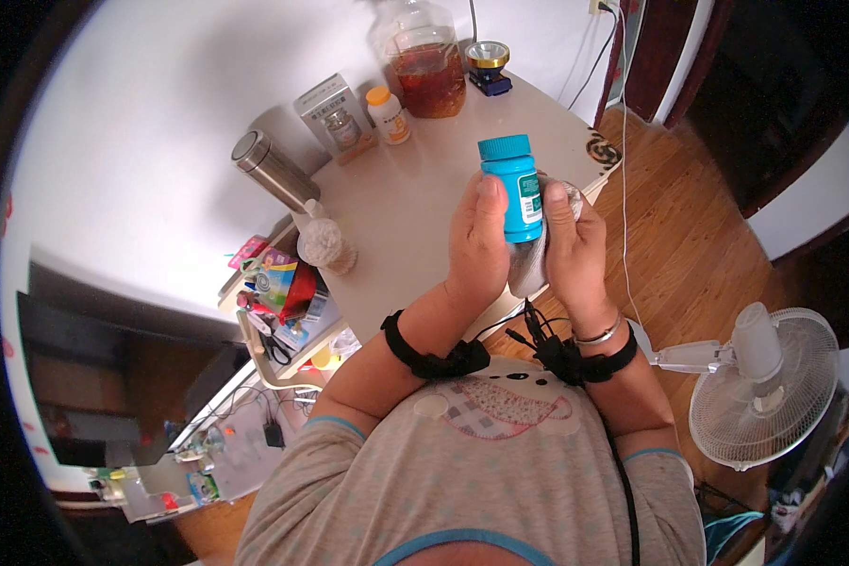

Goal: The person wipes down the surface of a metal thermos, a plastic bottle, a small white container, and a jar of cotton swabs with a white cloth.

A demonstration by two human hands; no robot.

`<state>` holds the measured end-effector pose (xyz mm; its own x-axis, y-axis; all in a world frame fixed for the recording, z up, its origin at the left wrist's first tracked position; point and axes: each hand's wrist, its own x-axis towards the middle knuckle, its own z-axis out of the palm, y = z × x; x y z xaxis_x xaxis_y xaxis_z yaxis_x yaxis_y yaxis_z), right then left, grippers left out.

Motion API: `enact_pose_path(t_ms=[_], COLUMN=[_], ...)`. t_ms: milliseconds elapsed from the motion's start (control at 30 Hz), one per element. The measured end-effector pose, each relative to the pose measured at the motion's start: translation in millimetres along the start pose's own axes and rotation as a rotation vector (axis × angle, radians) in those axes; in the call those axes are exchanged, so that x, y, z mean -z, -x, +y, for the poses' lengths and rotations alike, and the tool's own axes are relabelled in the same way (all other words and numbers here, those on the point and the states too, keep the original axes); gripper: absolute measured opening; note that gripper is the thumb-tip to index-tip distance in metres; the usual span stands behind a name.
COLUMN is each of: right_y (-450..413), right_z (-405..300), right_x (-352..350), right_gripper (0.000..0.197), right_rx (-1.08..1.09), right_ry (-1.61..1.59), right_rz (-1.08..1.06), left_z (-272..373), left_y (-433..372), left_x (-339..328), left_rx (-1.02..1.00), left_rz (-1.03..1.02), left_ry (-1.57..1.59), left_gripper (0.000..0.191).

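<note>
A blue plastic bottle (513, 198) with a ribbed screw cap and a printed label stands upright between my two hands, above the near part of a pale table (410, 205). My left hand (480, 237) presses its thumb along the bottle's left side. On the other side is my right hand (573, 244), its thumb beside the label, with a greyish-white cloth (529, 272) held in it against the bottle. Part of the cloth hangs below the bottle between the palms. The fingers behind the bottle and cloth are mostly hidden.
Along the wall stand a steel thermos (276, 170), a box (334, 113), a white bottle with an orange cap (389, 117), a large jar of reddish liquid (428, 78) and a lamp (489, 64). Cotton swabs (339, 258) stand at the left edge. A fan (764, 389) is at right.
</note>
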<state>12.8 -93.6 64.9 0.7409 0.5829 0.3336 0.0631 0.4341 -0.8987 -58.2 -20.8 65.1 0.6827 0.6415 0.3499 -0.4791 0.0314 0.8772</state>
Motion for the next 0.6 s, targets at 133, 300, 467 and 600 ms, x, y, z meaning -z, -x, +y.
enact_pose_path(t_ms=[133,300,467,600], right_y=[-6.6,-8.1,1.8,1.2], right_z=[2.7,-13.1,-8.4,-4.7], right_x=[21.6,27.0,12.3,7.9], right_gripper=[0.035,0.042,0.065,0.055], right_rx=[-0.306,-0.456,0.07,0.179], right_ry=[-0.223,-0.31,-0.084,0.126], right_rz=[0.062,0.039,-0.342,-0.164], left_z=[8.7,4.3,-0.8,1.5], left_y=[2.4,-3.9,-1.5,-0.8], left_x=[0.6,4.4,-6.3,-5.6], left_rx=[0.056,0.025,-0.112,-0.229], left_rz=[0.062,0.09,0.027,-0.143], left_ry=[0.095,0.166,-0.006,-0.169], left_gripper=[0.046,0.043,0.042,0.052])
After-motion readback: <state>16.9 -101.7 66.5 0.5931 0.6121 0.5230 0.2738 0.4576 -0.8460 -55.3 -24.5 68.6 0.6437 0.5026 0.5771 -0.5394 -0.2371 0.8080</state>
